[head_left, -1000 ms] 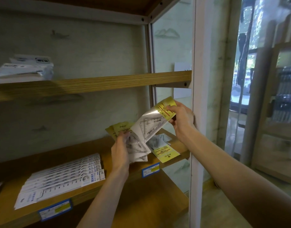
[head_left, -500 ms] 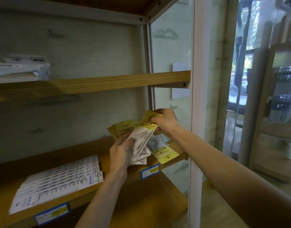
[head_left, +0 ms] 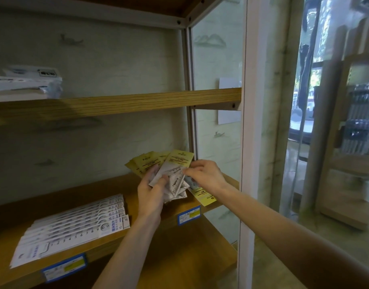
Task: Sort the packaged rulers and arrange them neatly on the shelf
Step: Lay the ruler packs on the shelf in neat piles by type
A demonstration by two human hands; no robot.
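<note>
My left hand [head_left: 151, 195] grips a fanned bunch of yellow-headed ruler packs [head_left: 147, 163] above the right end of the wooden shelf [head_left: 79, 197]. The front pack [head_left: 176, 171], clear with a yellow header, lies on that bunch, and my right hand [head_left: 206, 176] pinches its right edge. One more yellow-headed pack [head_left: 202, 193] lies flat on the shelf under my right wrist. A neat overlapping row of white straight-ruler packs [head_left: 75, 228] fills the left part of the same shelf.
Blue-and-yellow price tags [head_left: 188, 214] [head_left: 64, 268] sit on the shelf's front edge. The shelf above [head_left: 116, 103] carries white packets [head_left: 27, 82] at its left. A white post [head_left: 248, 142] bounds the unit on the right, with a glass panel and another rack beyond.
My right hand has brought the single pack down and left from its raised position and laid it onto the bunch held by my left hand.
</note>
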